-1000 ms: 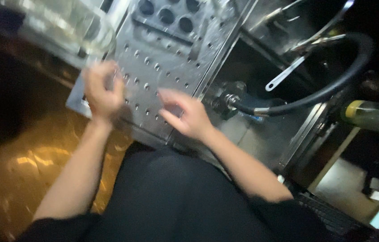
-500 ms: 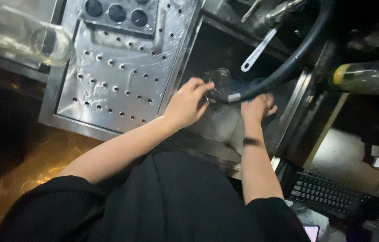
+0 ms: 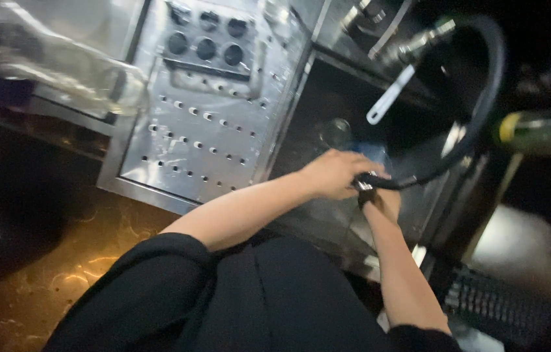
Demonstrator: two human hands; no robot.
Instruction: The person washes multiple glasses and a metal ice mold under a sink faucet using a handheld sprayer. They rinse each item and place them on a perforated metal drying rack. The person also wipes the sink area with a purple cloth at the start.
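**Hose held over the sink**

The black hose (image 3: 477, 117) arcs from a metal fitting at upper right down over the dark sink (image 3: 327, 104), its lower end pointing left. The left hand (image 3: 334, 173) is closed around that end. The right hand (image 3: 383, 199) sits just beneath it, mostly hidden; its grip cannot be told. A perforated metal drainboard (image 3: 197, 130) lies left.

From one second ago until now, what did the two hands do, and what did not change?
Both hands left the perforated steel panel and moved right to the sink. The left hand now grips the end of the black hose; the right hand sits just beneath it. Panel and hose loop kept their places.
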